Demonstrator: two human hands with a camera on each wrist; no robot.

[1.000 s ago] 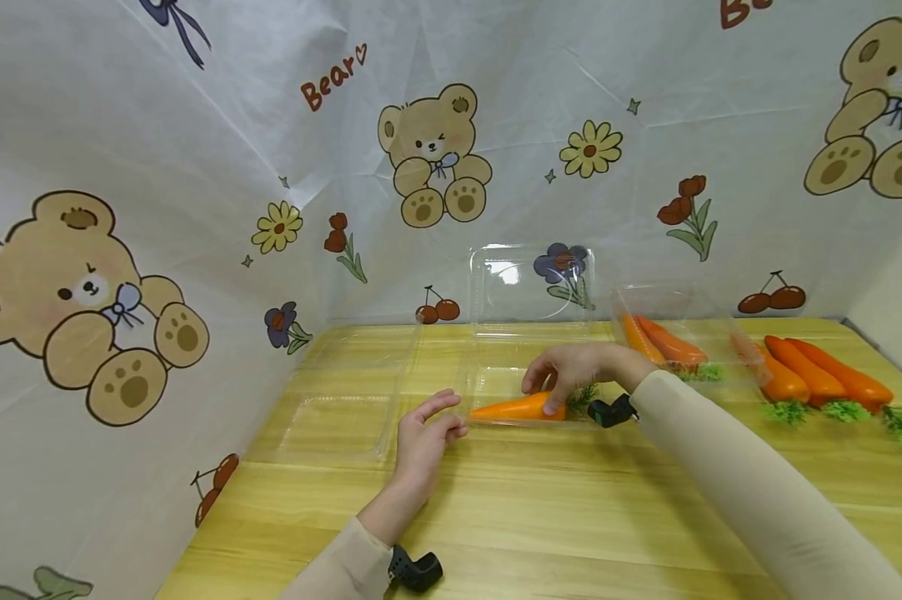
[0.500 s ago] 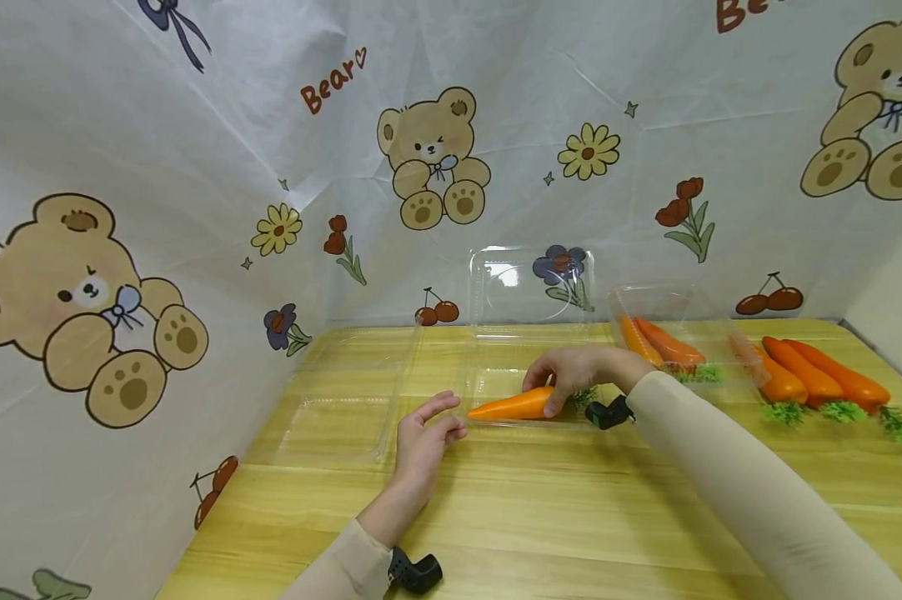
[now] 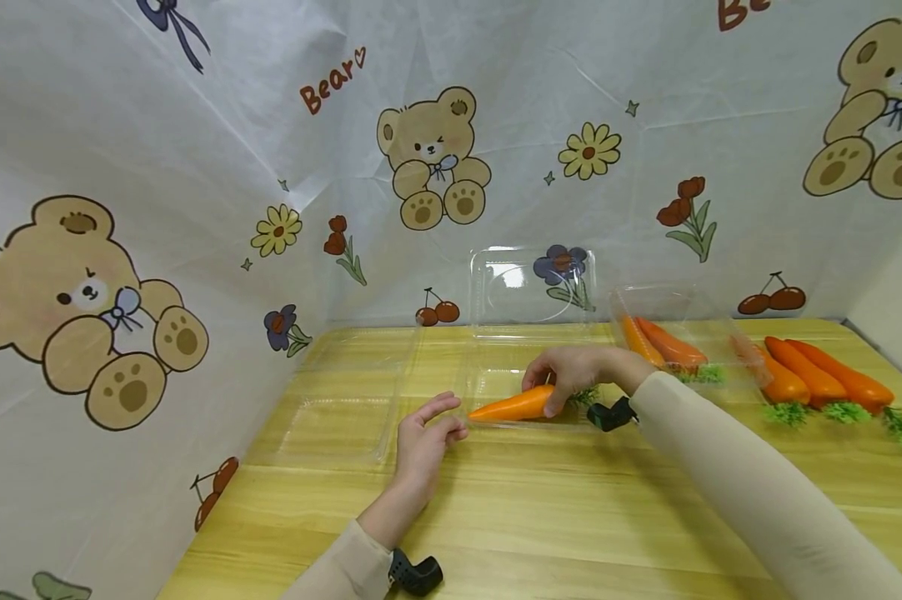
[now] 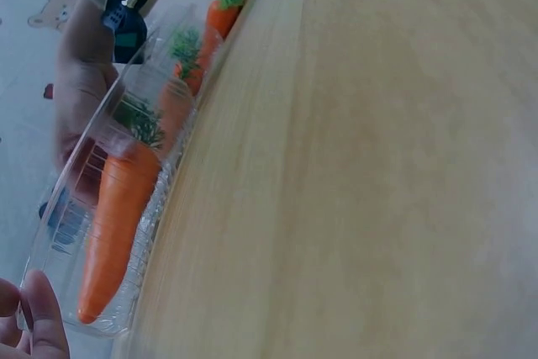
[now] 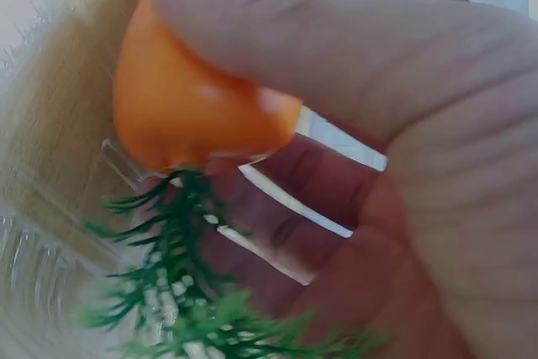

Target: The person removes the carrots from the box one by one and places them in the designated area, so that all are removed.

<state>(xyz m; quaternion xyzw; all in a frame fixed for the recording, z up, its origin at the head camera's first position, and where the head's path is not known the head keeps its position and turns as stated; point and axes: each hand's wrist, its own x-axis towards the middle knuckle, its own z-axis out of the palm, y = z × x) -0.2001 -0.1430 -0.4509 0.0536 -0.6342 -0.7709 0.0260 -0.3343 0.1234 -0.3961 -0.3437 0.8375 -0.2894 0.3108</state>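
My right hand (image 3: 580, 371) holds an orange carrot (image 3: 509, 407) by its thick end, thumb on the near side and fingers behind. The carrot lies over the base of an open clear plastic container (image 3: 529, 287), tip pointing left. Its green leaves (image 5: 189, 275) stick out below the thumb in the right wrist view. At the container's front left corner is my left hand (image 3: 419, 446); in the left wrist view its thumb (image 4: 44, 313) and finger pinch the clear rim. The lid stands upright at the back.
Another open clear container (image 3: 331, 425) lies to the left. To the right, a clear container (image 3: 664, 296) holds two carrots (image 3: 668, 343). Further right lie several loose carrots (image 3: 814, 379) with leaves toward me. A printed bear cloth (image 3: 511, 67) hangs behind the wooden table (image 3: 541, 517).
The carrot's thick end has risen slightly and tilted in my right hand since a second ago. My left hand has stayed at the container's corner.
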